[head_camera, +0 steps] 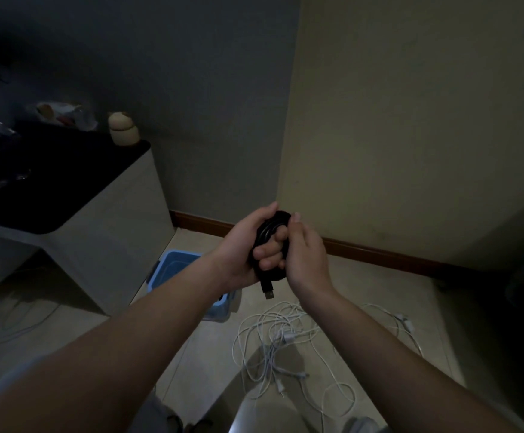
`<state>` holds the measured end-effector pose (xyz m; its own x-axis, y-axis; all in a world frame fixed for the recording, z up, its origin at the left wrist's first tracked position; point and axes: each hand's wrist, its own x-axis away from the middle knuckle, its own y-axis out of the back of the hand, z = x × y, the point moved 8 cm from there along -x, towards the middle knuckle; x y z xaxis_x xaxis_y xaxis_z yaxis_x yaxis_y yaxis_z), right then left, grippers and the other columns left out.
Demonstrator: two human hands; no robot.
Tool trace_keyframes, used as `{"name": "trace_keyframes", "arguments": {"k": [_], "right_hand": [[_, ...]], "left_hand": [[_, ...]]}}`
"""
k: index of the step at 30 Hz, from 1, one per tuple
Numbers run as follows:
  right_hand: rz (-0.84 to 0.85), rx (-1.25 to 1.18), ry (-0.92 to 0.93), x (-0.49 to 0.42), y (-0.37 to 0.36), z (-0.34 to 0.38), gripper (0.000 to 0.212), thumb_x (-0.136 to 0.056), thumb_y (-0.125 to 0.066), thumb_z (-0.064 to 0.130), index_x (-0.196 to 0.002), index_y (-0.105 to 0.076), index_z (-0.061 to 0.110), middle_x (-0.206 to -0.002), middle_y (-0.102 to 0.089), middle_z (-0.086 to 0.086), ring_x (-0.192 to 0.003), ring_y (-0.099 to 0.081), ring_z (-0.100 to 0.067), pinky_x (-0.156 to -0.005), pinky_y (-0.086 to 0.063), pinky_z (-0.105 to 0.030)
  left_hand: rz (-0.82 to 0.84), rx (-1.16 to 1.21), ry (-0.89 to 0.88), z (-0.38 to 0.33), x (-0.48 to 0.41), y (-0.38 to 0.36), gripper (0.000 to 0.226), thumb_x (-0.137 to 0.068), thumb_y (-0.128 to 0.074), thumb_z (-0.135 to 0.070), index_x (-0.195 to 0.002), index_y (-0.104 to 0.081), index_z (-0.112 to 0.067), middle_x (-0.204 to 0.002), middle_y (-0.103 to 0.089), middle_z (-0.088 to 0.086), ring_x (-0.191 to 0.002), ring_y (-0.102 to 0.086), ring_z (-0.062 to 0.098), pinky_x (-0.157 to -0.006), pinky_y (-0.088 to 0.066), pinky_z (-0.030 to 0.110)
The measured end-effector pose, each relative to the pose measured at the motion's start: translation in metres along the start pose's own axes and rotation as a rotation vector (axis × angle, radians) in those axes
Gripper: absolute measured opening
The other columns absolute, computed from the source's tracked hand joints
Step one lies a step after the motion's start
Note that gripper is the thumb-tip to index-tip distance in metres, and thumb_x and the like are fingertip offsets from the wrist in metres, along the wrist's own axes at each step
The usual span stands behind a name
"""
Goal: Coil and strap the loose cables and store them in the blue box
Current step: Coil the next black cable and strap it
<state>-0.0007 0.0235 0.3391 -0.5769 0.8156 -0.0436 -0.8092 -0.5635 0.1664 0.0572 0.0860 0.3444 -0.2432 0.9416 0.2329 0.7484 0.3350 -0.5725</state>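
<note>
We are looking down into a dim corner of the room. At the left of the frame a white cabinet [123,214] with a dark top is standing against the grey wall, and a small pale jar [122,130] is sitting on its back corner. Other things further left on the top are too dark to make out. A brown baseboard [379,255] is running along the foot of the yellowish wall at the right.

The blue box [176,254] is sitting on the tiled floor just beside the cabinet, left of centre. Our left forearm is crossing over it and hiding its near right part, so we are not seeing what lies inside. At the lower centre a loose tangle of white cables [285,334] is spreading over the floor between our forearms, well apart from the box's visible rim.

The black coil [274,217] is up in the middle of the frame, held between both hands above the floor, with the box below and to its left. Our left hand [242,248] is gripping it, fingers curled through and round the loops. Our right hand [306,254] is pressing against the coil's right side with its thumb on the upper edge. Its fingers are hidden behind the palm, so it is probably pinching the loops. The coil's plug [268,292] is hanging free below the hands.
</note>
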Motion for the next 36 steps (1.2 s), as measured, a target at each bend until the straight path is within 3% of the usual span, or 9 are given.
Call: {"name": "trace_keyframes", "arguments": {"k": [5,8,15,19,22,24,29,32,36], "right_hand": [[-0.014,0.117,0.086,-0.004,-0.002,0.003,0.051,-0.105,-0.031,0.050,-0.074,-0.057,0.020,-0.062,-0.067,0.001,-0.056,-0.063,-0.010,-0.058,-0.048,-0.029],[-0.071,0.220,0.140,-0.006,0.000,0.005,0.043,-0.107,-0.033,0.044,-0.081,-0.061,0.023,-0.064,-0.062,0.011,-0.060,-0.058,0.004,-0.052,-0.036,-0.012],[-0.095,0.273,0.178,-0.015,0.006,0.005,0.042,-0.106,-0.034,0.044,-0.093,-0.062,0.016,-0.074,-0.068,0.008,-0.067,-0.065,-0.006,-0.060,-0.047,-0.032],[-0.017,0.285,0.157,-0.014,-0.002,-0.001,0.036,-0.106,-0.036,0.043,-0.095,-0.061,0.021,-0.073,-0.071,0.009,-0.064,-0.070,-0.005,-0.061,-0.056,-0.030],[0.024,0.314,0.203,-0.010,-0.006,0.004,0.033,-0.106,-0.036,0.042,-0.093,-0.059,0.022,-0.074,-0.068,0.010,-0.063,-0.068,-0.001,-0.057,-0.050,-0.021],[0.048,0.370,0.244,-0.007,-0.010,0.009,0.036,-0.107,-0.034,0.042,-0.093,-0.059,0.018,-0.075,-0.066,0.007,-0.067,-0.065,-0.007,-0.060,-0.048,-0.030],[0.063,0.317,0.253,0.003,-0.013,0.008,0.037,-0.107,-0.035,0.039,-0.093,-0.060,0.016,-0.075,-0.064,0.010,-0.067,-0.060,-0.003,-0.060,-0.042,-0.028],[0.065,0.233,0.215,0.013,-0.016,0.001,0.036,-0.108,-0.036,0.038,-0.091,-0.063,0.021,-0.073,-0.064,0.016,-0.068,-0.059,0.009,-0.055,-0.037,-0.010],[0.113,0.153,0.204,0.025,-0.029,-0.002,0.038,-0.108,-0.034,0.037,-0.085,-0.060,0.022,-0.071,-0.064,0.008,-0.064,-0.057,-0.001,-0.059,-0.042,-0.023]], "left_hand": [[-0.197,0.054,-0.056,0.003,0.001,0.011,0.050,-0.099,-0.047,-0.046,-0.065,-0.053,-0.010,-0.040,-0.040,-0.001,-0.035,-0.039,0.012,-0.039,-0.037,0.021],[-0.361,0.065,-0.108,0.003,0.005,0.023,0.042,-0.099,-0.052,-0.042,-0.077,-0.062,-0.007,-0.050,-0.046,0.002,-0.046,-0.045,0.015,-0.051,-0.042,0.025],[-0.474,-0.081,-0.135,-0.005,0.007,0.036,0.044,-0.106,-0.043,-0.032,-0.109,-0.065,0.005,-0.073,-0.063,0.011,-0.065,-0.063,0.021,-0.072,-0.051,0.033],[-0.564,-0.228,-0.009,0.001,0.015,0.051,0.035,-0.104,-0.048,-0.037,-0.100,-0.069,-0.010,-0.080,-0.075,0.008,-0.080,-0.071,0.023,-0.077,-0.057,0.038],[-0.488,-0.262,0.062,0.000,0.017,0.053,0.039,-0.096,-0.056,-0.052,-0.087,-0.070,-0.017,-0.075,-0.072,0.002,-0.070,-0.069,0.018,-0.067,-0.050,0.033],[-0.422,-0.265,0.069,-0.002,0.020,0.050,0.044,-0.090,-0.061,-0.058,-0.079,-0.070,-0.017,-0.073,-0.067,0.001,-0.068,-0.065,0.017,-0.069,-0.048,0.033],[-0.301,-0.042,0.078,0.002,0.031,0.027,0.029,-0.101,-0.052,-0.037,-0.084,-0.059,-0.015,-0.067,-0.050,-0.002,-0.056,-0.050,0.010,-0.067,-0.045,0.026],[-0.341,-0.018,0.027,0.001,0.038,0.023,0.023,-0.102,-0.048,-0.027,-0.084,-0.054,-0.015,-0.063,-0.041,-0.003,-0.046,-0.037,0.007,-0.057,-0.040,0.023],[-0.553,-0.252,-0.070,0.000,0.048,0.040,0.026,-0.092,-0.062,-0.031,-0.073,-0.058,-0.014,-0.054,-0.044,-0.002,-0.038,-0.039,0.011,-0.049,-0.038,0.025]]}}
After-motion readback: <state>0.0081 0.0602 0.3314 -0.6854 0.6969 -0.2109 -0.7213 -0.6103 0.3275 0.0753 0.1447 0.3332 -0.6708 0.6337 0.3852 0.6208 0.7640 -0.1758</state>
